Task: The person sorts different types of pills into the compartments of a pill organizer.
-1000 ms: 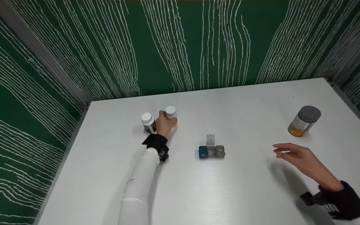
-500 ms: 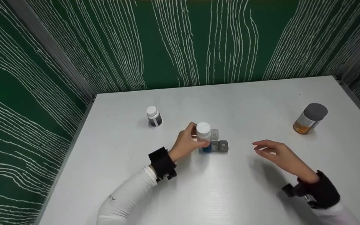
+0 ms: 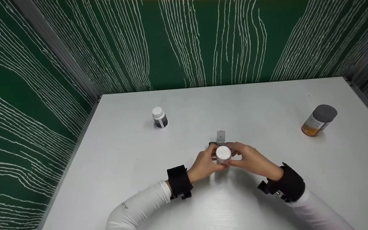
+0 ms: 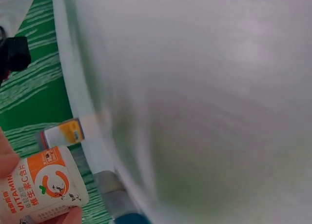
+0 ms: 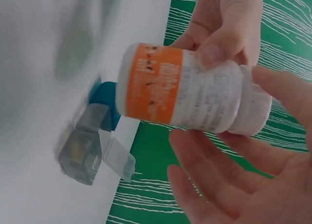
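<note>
A white vitamin C bottle with an orange label is held by my left hand, whose fingers and thumb wrap its body. Its white cap lies between the thumb and fingers of my right hand. In the right wrist view the bottle lies sideways across the picture, with the right thumb on the cap and fingertips at its other side. Just beyond both hands is a small pill organizer with blue and grey compartments. Its clear middle lid is raised, and something yellowish shows inside the grey compartment.
A smaller white-capped bottle with a dark label stands at the back left of the white table. At the right stands a grey-lidded jar with orange contents. A green wall with white lines closes off the back.
My left hand has taken the vitamin bottle from beside the dark-labelled one and brought it right and nearer, in front of the organizer. My right hand has moved left to the bottle's cap.
</note>
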A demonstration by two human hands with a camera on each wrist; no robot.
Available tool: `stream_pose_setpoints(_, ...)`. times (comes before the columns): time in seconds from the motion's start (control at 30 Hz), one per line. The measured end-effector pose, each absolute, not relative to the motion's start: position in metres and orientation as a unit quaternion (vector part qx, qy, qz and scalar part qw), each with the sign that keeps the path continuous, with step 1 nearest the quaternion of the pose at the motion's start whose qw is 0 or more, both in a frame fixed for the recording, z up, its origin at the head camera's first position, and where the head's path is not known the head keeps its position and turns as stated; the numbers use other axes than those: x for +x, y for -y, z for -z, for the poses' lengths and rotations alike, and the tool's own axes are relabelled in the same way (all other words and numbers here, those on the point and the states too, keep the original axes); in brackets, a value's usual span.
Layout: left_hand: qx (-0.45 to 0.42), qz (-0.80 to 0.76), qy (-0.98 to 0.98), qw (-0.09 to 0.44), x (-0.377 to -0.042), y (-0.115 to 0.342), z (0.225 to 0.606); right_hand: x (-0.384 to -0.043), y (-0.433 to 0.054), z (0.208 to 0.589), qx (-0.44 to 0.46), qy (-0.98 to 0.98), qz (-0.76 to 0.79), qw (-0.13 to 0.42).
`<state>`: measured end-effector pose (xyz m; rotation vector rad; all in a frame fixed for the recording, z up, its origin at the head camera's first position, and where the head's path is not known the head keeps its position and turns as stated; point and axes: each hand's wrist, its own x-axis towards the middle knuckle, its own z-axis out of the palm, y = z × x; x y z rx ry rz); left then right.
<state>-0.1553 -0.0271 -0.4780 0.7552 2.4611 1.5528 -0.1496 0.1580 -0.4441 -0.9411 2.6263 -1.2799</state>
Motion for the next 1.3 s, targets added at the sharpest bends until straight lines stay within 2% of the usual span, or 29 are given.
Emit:
stream_pose_setpoints(0.13, 0.237, -0.496, -0.833, 0.070, -0.155, 0.025, 0.488, -0.150, -0.152, 0.452, -0.288, -0.871, 0.396, 0.040)
stream_pose_setpoints(0.23, 0.232, -0.474, -0.846, 0.070, -0.156, 0.024, 0.492, -0.148, -0.148, 0.457, -0.269, -0.885, 0.379, 0.024)
stream_pose_setpoints(0.47, 0.240, -0.467, -0.848, 0.068, -0.158, 0.022, 0.494, -0.143, -0.136, 0.462, -0.256, -0.912, 0.297, -0.116)
stream_pose_setpoints(0.6, 0.255, -0.470, -0.843, 0.067, -0.160, 0.022, 0.495, -0.145, -0.134, 0.463, -0.255, -0.908, 0.301, -0.142)
stream_pose_setpoints(0.77, 0.266, -0.475, -0.835, 0.079, -0.162, 0.023, 0.495, -0.149, -0.139, 0.462, -0.266, -0.894, 0.347, -0.096)
stream_pose_setpoints(1.13, 0.271, -0.481, -0.826, 0.117, -0.164, 0.025, 0.491, -0.166, -0.161, 0.450, -0.358, -0.817, 0.435, 0.122)
stream_pose_setpoints(1.23, 0.276, -0.479, -0.825, 0.117, -0.164, 0.025, 0.491, -0.165, -0.163, 0.451, -0.356, -0.815, 0.438, 0.132)
stream_pose_setpoints(1.3, 0.277, -0.473, -0.829, 0.110, -0.164, 0.025, 0.491, -0.161, -0.161, 0.453, -0.334, -0.834, 0.428, 0.096)
